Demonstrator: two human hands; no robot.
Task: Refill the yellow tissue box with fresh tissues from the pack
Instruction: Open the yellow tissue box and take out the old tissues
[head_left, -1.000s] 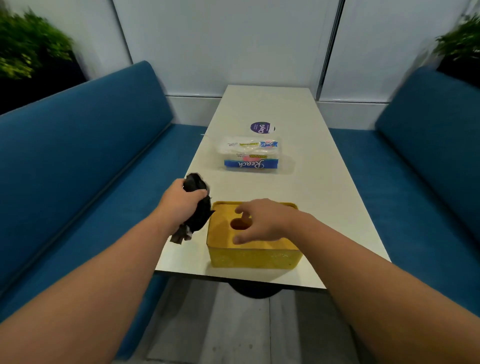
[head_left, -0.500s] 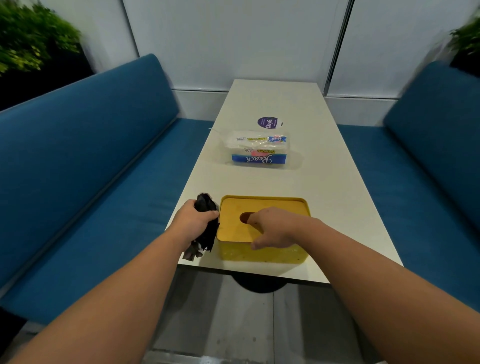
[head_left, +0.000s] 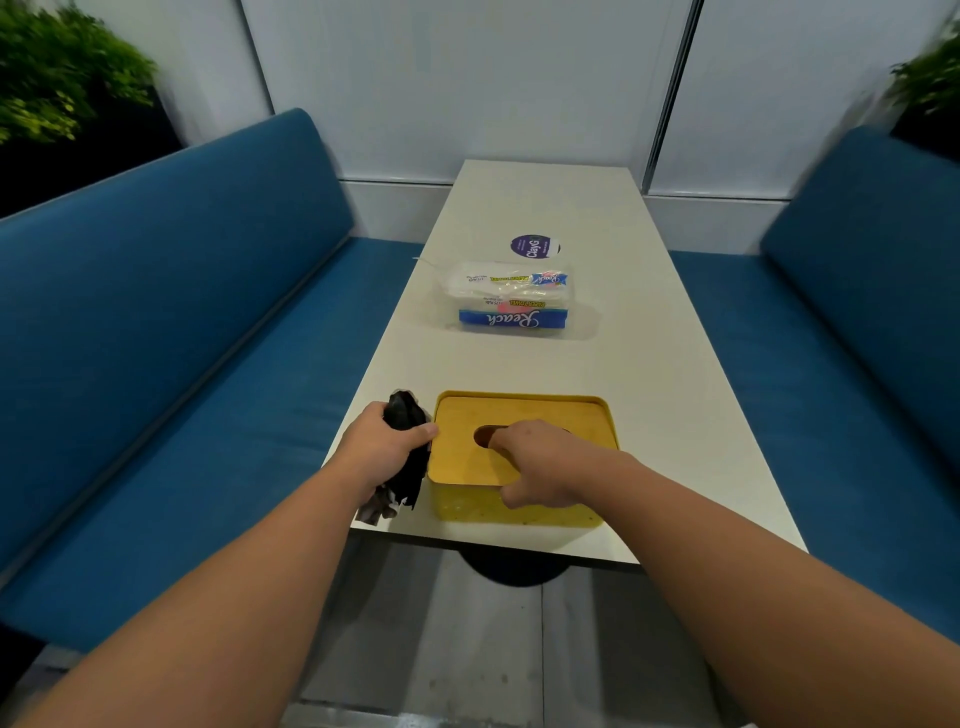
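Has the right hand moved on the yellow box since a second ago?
Yes. The right hand has slid toward the near edge of the yellow tissue box, fingertips now at the oval slot it had covered.

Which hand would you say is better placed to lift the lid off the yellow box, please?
Probably the right hand: it rests on the lid with a finger at the slot, while the left hand clutches a black cloth.

A yellow tissue box sits at the near end of a white bench. The right hand rests on its lid, fingers at the oval slot. The left hand, just beside the box, grips a crumpled black cloth. Farther along lies a Reach paper towel pack, with a round purple sticker beyond it.
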